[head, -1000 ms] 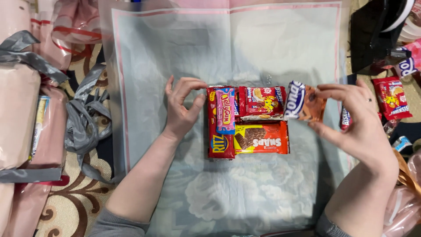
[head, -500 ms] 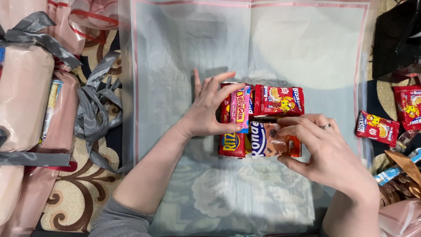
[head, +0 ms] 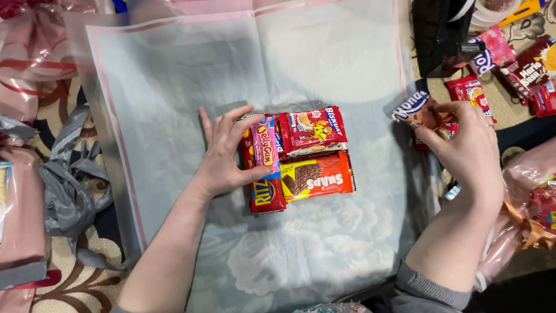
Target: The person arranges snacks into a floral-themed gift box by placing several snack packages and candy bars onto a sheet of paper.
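Right grip (head: 463, 145) around brown-white packet (head: 418, 111)

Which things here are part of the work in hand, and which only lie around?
In hand:
left hand on snack packet stack
right hand holding brown packet
translucent wrapping sheet

Lying about:
loose red packets
grey ribbon
black bag

Two bare forearms enter from the bottom edge. Left hand (head: 223, 153): no glove, no ring or watch visible; forearm bare as far as the frame shows. Right hand (head: 463, 145): no glove; grey sleeve (head: 431, 290) pushed up the forearm, cuff bunched in soft folds near the elbow. Nails short, unpainted as far as can be told.
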